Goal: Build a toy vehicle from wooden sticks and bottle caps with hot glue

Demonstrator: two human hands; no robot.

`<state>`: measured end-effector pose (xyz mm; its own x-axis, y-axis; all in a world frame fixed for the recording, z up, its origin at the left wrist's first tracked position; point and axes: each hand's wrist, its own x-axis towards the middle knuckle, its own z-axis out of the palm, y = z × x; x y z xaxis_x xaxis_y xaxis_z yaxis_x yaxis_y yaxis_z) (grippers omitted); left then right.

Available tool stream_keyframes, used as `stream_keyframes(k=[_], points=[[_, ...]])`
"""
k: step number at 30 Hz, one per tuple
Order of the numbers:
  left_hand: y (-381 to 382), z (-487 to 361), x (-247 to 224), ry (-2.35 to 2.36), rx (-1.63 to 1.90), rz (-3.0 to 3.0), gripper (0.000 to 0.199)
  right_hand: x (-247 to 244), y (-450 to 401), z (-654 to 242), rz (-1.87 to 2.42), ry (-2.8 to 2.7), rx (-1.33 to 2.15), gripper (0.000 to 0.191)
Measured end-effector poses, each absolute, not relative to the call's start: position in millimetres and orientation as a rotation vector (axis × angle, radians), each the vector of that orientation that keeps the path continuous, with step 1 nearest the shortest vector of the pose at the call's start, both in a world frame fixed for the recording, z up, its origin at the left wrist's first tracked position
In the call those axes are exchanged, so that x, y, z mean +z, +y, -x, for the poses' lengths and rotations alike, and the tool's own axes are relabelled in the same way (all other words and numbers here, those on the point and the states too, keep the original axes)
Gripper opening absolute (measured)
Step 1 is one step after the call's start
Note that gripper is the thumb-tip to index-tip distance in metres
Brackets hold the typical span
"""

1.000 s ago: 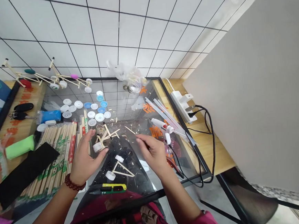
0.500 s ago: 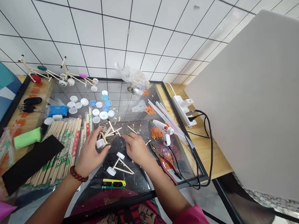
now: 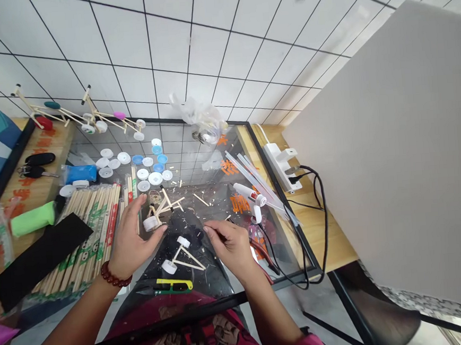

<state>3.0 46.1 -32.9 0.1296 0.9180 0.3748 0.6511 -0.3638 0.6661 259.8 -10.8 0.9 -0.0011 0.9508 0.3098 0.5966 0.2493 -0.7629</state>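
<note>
1. The stick frame with white caps [image 3: 166, 198] sits on the desk [image 3: 194, 170], around the middle of the frame, left of centre. Its sticks are joined and a black-tipped crosspiece rises from it.
2. The left hand [image 3: 130, 244] curves around its capped end, fingers spread wide; whether they touch it, I cannot tell. The right hand [image 3: 232, 244] is nearest on the other side, fingertips drawn narrow; whether they pinch something small, I cannot tell.
3. Just below lies a simpler stick triangle [image 3: 189, 264], two caps attached, without a crosspiece like the first one's, so it looks less built up.
4. At upper left, several stick models [image 3: 101, 126] with caps and coloured lumps look complete. Loose caps [image 3: 155, 178] and wrapped chopsticks [image 3: 98, 215] remain unjoined, as does a short stick [image 3: 201, 200] among shavings.
5. The cutter [image 3: 175, 280] lies at lower centre, near the desk's black front edge [image 3: 209, 307], where both forearms cross.
6. Right of centre are the glue gun [image 3: 250, 193], clear glue sticks [image 3: 255, 178] and, partly behind the right hand, red-handled pliers [image 3: 263, 252]. The black cable [image 3: 324, 213] loops over the right edge beside the power strip [image 3: 278, 166].
7. The widest room for moving looks to be between the hands and upward; the left hand is hemmed in by chopsticks.
</note>
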Motion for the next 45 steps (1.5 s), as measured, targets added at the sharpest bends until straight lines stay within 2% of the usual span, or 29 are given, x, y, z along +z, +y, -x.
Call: stream_keyframes(k=[4,8,14,25,33,41,45], points=[[48,0,-29,1.525,1.148,-2.0,0.082,-1,-9,-263,1.503,-1.697,0.602,0.015],[49,1,-31,1.514,1.006,-1.969,0.084,-6,7,-251,1.67,-1.968,0.558,0.021],[47,-1,-38,1.49,0.979,-1.893,0.071,-13,31,-226,1.831,-2.187,0.475,0.033],[44,-8,-30,1.468,0.97,-2.051,0.051,-23,29,-225,1.822,-2.232,0.44,0.035],[43,-8,-30,1.473,0.949,-2.065,0.053,-27,28,-225,1.785,-2.245,0.417,0.036],[43,-7,-32,1.48,0.976,-1.929,0.072,-33,27,-229,1.735,-2.156,0.443,0.034],[42,-6,-33,1.513,0.965,-1.934,0.061,-34,27,-229,1.718,-2.168,0.434,0.033]])
